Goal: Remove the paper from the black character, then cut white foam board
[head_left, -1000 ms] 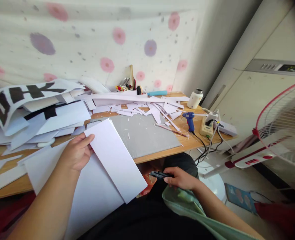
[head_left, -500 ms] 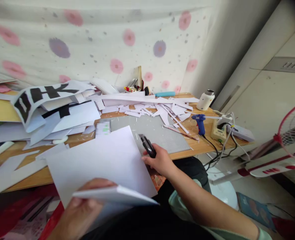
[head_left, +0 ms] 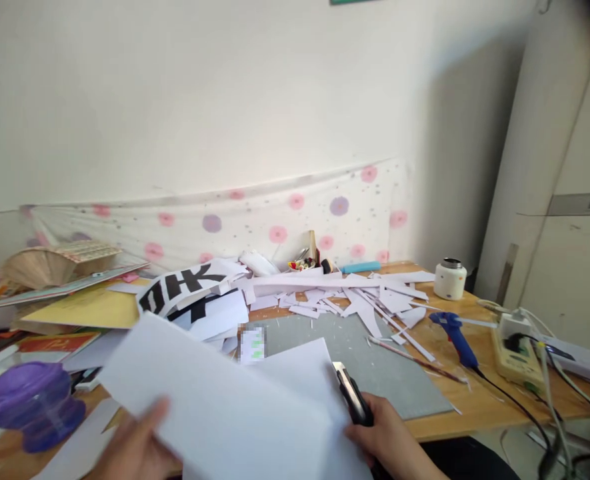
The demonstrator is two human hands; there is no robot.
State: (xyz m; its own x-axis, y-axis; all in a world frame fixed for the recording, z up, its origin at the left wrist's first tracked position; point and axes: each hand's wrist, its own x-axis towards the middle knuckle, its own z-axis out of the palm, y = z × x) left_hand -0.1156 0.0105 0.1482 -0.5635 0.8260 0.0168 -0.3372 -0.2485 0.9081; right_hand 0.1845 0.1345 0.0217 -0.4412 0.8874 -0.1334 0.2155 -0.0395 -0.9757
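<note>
My left hand grips a white foam board sheet by its lower left edge, thumb on the near face; the board is raised and tilted toward me. Behind it shows the corner of another white sheet, which lies over the grey cutting mat. In my right hand is a black utility knife, its blade end pointing up and away, close to the sheets' right edge. The fingers of my right hand are partly hidden behind the knife and board.
White offcuts litter the back of the table. To the right are a blue glue gun, a power strip with cables, and a white bottle. Leftward stand a purple container and lettered paper. A brush lies on the mat.
My view has tipped upward, showing more wall. The left hand has lifted its board and turned its broad face toward me. The right hand still holds the knife.
</note>
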